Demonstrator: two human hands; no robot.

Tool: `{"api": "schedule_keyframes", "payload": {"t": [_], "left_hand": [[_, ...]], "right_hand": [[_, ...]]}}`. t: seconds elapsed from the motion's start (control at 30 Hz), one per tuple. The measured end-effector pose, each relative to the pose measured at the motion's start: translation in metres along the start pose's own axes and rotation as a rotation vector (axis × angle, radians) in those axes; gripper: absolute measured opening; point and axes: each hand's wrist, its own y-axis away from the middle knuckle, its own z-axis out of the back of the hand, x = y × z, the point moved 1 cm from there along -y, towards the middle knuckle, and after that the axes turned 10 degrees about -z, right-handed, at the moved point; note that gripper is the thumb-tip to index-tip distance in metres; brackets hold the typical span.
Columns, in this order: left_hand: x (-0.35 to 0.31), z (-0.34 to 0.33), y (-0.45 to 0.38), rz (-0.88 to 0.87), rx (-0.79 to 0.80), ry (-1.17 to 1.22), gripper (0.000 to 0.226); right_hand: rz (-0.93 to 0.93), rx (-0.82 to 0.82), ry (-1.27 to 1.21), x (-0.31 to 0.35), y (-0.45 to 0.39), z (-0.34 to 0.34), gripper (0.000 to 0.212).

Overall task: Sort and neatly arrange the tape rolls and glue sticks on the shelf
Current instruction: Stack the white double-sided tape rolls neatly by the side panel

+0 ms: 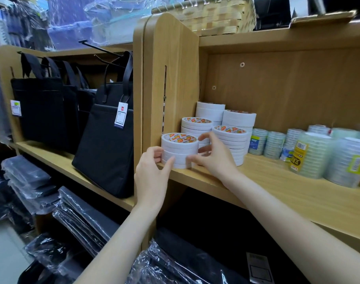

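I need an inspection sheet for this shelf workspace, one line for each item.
Surface: wooden shelf, bare along its front edge.
Job's things: front stack of white tape rolls at the shelf's left end; more white stacks behind and beside it; clear tape packs to the right. Glue sticks: nothing seen.
Clutter: nothing seen.
Grippers: left hand and right hand grip the front stack from both sides.
Cables: nothing seen.
Surroundings: black bags hang in the left bay; woven basket on top.

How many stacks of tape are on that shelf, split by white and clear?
White tape stacks: 5, the front one held by the left hand and right hand.
Clear tape stacks: at least 7, the right edge is blurred.
Total: at least 12.
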Motion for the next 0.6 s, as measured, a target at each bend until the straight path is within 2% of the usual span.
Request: {"api": "schedule_keyframes", "payload": {"t": [0.13,0.27,0.33,0.53,0.6], "left_hand": [[0.001,-0.001,-0.001,0.007,0.005,-0.007,0.034],[-0.003,0.001,0.003,-0.002,0.026,-0.022,0.049],[-0.006,0.0,0.004,-0.014,0.023,-0.046,0.048],[-0.015,-0.001,0.003,-0.009,0.051,-0.07,0.05],[-0.021,-0.001,0.003,-0.09,-0.013,-0.123,0.046]], "right_hand": [[0.017,-0.003,0.018,0.003,-0.003,0.001,0.053],[-0.132,0.051,-0.307,0.003,-0.006,0.0,0.036],[-0.163,0.018,-0.358,0.002,-0.009,-0.001,0.031],[-0.088,-0.039,-0.181,0.001,-0.007,0.004,0.027],[-0.07,-0.101,-0.111,0.0,-0.008,0.024,0.02]]}}
